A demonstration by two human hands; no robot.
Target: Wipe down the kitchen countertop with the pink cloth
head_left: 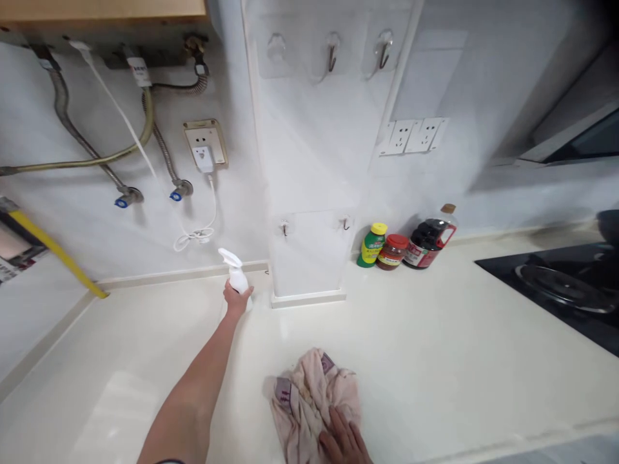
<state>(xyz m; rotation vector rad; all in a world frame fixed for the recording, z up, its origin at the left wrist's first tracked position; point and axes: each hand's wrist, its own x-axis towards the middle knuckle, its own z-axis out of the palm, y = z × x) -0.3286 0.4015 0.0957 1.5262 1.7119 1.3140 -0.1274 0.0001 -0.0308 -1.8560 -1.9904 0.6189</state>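
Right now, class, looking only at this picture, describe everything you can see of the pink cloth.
The cloth is pale pink and looks like soft fabric, with purplish-grey patches bearing darker marks and a yellowish-brown stain near its middle. It lies crumpled in folds on the pale countertop, its near end cut off by the picture's edge. The right hand rests on its near right part.

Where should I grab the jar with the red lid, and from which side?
Probably by its red lid, coming from above and the front: the jar stands upright, flanked closely by the green bottle and the dark bottle, with the wall behind.
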